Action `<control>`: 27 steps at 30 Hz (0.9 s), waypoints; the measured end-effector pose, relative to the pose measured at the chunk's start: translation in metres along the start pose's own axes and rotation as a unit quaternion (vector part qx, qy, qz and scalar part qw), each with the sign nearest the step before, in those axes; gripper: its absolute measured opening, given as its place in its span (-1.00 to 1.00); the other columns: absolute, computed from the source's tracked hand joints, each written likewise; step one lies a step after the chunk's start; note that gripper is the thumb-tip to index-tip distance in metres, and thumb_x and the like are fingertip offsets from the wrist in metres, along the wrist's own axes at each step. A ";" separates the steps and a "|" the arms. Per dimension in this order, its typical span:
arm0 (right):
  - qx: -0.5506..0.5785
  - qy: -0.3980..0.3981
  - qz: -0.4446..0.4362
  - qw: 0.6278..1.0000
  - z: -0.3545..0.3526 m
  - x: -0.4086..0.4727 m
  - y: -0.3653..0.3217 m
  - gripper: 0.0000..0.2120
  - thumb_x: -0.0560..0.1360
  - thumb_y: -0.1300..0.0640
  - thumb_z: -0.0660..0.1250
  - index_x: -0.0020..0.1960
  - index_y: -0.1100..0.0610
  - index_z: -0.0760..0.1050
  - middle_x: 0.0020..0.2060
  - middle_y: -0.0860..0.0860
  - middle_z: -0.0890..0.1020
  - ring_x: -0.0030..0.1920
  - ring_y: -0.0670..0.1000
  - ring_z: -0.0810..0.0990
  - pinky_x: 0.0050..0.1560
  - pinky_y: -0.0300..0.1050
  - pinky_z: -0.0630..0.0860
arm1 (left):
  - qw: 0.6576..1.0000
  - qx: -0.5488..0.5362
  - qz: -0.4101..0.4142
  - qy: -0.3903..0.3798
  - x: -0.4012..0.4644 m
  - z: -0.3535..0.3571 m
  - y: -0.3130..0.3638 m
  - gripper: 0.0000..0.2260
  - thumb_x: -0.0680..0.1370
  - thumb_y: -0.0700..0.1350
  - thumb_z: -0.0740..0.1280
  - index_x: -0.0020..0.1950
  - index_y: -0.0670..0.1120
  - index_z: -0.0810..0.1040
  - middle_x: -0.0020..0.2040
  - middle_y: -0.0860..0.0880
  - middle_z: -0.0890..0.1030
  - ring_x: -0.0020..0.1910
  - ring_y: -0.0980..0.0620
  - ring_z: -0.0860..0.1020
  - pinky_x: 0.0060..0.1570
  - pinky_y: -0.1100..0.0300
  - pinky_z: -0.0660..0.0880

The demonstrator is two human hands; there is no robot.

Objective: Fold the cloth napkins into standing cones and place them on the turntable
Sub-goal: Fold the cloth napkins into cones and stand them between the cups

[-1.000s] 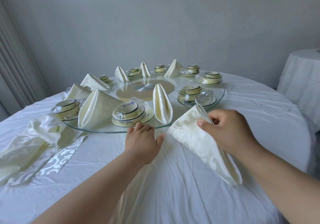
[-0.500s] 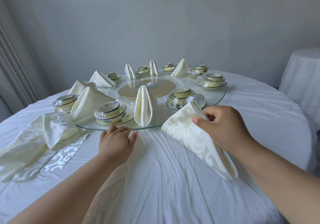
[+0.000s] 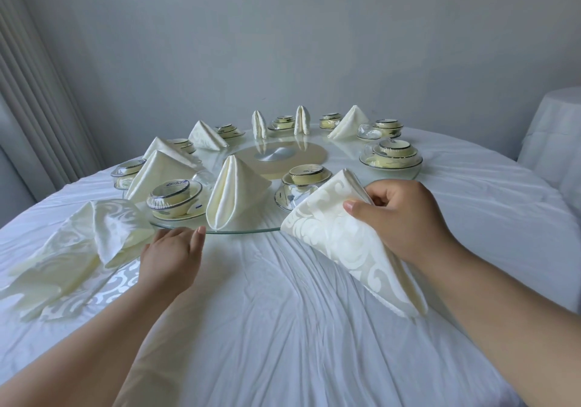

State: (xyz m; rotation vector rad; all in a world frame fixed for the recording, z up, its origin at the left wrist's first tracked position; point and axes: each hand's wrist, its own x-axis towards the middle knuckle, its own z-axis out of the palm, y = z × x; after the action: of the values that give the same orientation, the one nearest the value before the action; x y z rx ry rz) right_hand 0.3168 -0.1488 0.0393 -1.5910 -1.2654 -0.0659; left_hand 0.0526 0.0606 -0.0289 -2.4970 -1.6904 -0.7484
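My right hand [image 3: 399, 218] pinches the top of a folded cream patterned napkin [image 3: 339, 243], held as a cone that hangs down over the table just in front of the glass turntable [image 3: 342, 152]. My left hand [image 3: 171, 255] lies with straight fingers against the turntable's near rim. Several folded cone napkins stand around the turntable; the nearest cone [image 3: 232, 192] is right behind my left hand. A heap of unfolded napkins [image 3: 78, 249] lies on the table to the left.
Wrapped bowl-and-saucer sets ring the turntable, one [image 3: 174, 199] at the near left, another [image 3: 306, 177] behind the held napkin. A white cloth [image 3: 283, 312] covers the round table. A second covered table [image 3: 553, 136] stands at the right, a curtain [image 3: 34, 98] at the left.
The turntable has rotated leftward under my left hand, carrying the nearest cone and bowl set to the left. My right hand keeps hold of the folded napkin in about the same place.
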 end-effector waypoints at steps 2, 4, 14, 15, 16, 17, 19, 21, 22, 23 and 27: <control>0.023 0.005 0.012 1.000 -0.002 0.003 -0.001 -0.56 0.39 0.10 0.46 -0.46 0.18 0.25 -0.55 -0.09 0.21 -0.45 -0.09 0.17 -0.42 -0.13 0.13 | 0.997 -0.019 0.028 0.068 -0.006 -0.006 0.010 -0.46 0.59 0.19 -0.20 -0.35 -0.03 0.38 -0.25 0.00 0.49 0.01 -0.18 0.45 -0.08 0.05 0.34; 0.031 0.018 0.015 0.999 -0.005 0.009 -0.002 -0.55 0.38 0.11 0.46 -0.49 0.15 0.25 -0.57 -0.09 0.21 -0.48 -0.10 0.17 -0.44 -0.16 0.12 | 0.991 -0.036 0.068 0.113 -0.012 -0.011 0.027 -0.48 0.57 0.18 -0.14 -0.29 -0.07 0.45 -0.26 -0.06 0.54 -0.07 -0.18 0.47 -0.12 0.05 0.34; -0.082 0.113 0.043 0.989 -0.029 0.071 0.031 -0.63 0.40 0.05 0.42 -0.29 0.37 0.44 -0.43 0.11 0.36 -0.37 0.05 0.29 -0.35 -0.09 0.20 | 0.951 -0.145 0.272 0.018 -0.029 0.002 0.165 -0.55 0.56 0.13 -0.08 -0.12 -0.12 0.48 -0.10 -0.08 0.57 -0.05 -0.12 0.48 -0.02 0.02 0.42; -0.087 0.115 0.053 0.988 -0.029 0.077 0.034 -0.64 0.41 0.06 0.41 -0.29 0.37 0.44 -0.43 0.11 0.36 -0.36 0.05 0.29 -0.35 -0.09 0.19 | 0.948 -0.144 0.283 -0.021 -0.027 0.008 0.178 -0.56 0.56 0.11 -0.08 -0.08 -0.13 0.48 -0.05 -0.10 0.56 0.00 -0.12 0.47 0.02 0.04 0.41; -0.091 0.115 0.061 0.987 -0.027 0.082 0.038 -0.64 0.41 0.06 0.40 -0.30 0.36 0.44 -0.44 0.11 0.35 -0.37 0.06 0.30 -0.36 -0.09 0.19 | 0.946 -0.135 0.289 -0.057 -0.025 0.015 0.188 -0.58 0.57 0.07 -0.05 0.02 -0.16 0.50 0.06 -0.11 0.56 0.09 -0.12 0.47 0.07 0.07 0.40; -0.096 0.113 0.066 0.987 -0.025 0.088 0.041 -0.66 0.41 0.07 0.40 -0.31 0.34 0.43 -0.45 0.11 0.36 -0.36 0.06 0.32 -0.36 -0.09 0.20 | 0.946 -0.119 0.289 -0.090 -0.021 0.022 0.196 -0.60 0.58 0.01 0.00 0.15 -0.18 0.50 0.18 -0.12 0.53 0.19 -0.12 0.45 0.13 0.10 0.39; -0.112 0.102 0.067 0.986 -0.017 0.097 0.047 -0.67 0.42 0.06 0.39 -0.33 0.30 0.43 -0.46 0.10 0.39 -0.35 0.09 0.37 -0.36 -0.08 0.22 | 0.949 -0.081 0.271 -0.139 -0.014 0.030 0.206 -0.64 0.57 -0.11 0.07 0.30 -0.18 0.44 0.33 -0.10 0.45 0.32 -0.11 0.38 0.22 0.11 0.35; -0.127 0.085 0.071 0.986 -0.006 0.105 0.051 -0.64 0.43 0.06 0.38 -0.40 0.24 0.35 -0.50 0.06 0.37 -0.36 0.11 0.38 -0.39 -0.08 0.21 | 0.955 -0.049 0.244 -0.164 -0.008 0.036 0.207 -0.61 0.57 -0.14 0.09 0.39 -0.17 0.36 0.42 -0.11 0.36 0.41 -0.08 0.29 0.30 0.10 0.30; -0.132 0.079 0.076 0.985 0.002 0.109 0.052 -0.60 0.44 0.06 0.38 -0.43 0.20 0.29 -0.52 0.03 0.34 -0.38 0.10 0.36 -0.43 -0.11 0.19 | 0.957 -0.032 0.233 -0.173 -0.006 0.038 0.204 -0.58 0.57 -0.14 0.08 0.43 -0.17 0.31 0.46 -0.11 0.31 0.45 -0.06 0.23 0.34 0.09 0.27; -0.134 0.075 0.080 0.985 0.009 0.112 0.054 -0.58 0.45 0.06 0.38 -0.45 0.17 0.25 -0.54 0.00 0.33 -0.40 0.09 0.34 -0.46 -0.14 0.18 | 0.958 -0.015 0.227 -0.177 -0.005 0.040 0.200 -0.55 0.58 -0.13 0.08 0.48 -0.16 0.25 0.50 -0.09 0.26 0.49 -0.04 0.17 0.38 0.09 0.23; -0.126 0.056 0.081 0.987 0.041 0.124 0.062 -0.68 0.44 0.08 0.35 -0.40 0.16 0.34 -0.52 0.00 0.38 -0.36 0.10 0.41 -0.45 -0.15 0.19 | 0.961 -0.007 0.218 -0.169 -0.005 0.043 0.185 -0.49 0.57 -0.13 0.07 0.54 -0.11 0.16 0.55 -0.02 0.16 0.53 0.04 0.08 0.44 0.14 0.14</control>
State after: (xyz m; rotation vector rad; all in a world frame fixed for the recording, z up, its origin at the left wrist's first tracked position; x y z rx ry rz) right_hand 0.3955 -0.0278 0.0529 -1.8753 -1.0693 -0.2169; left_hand 0.2303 -0.0068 -0.0260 -2.9812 -1.1168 -0.3053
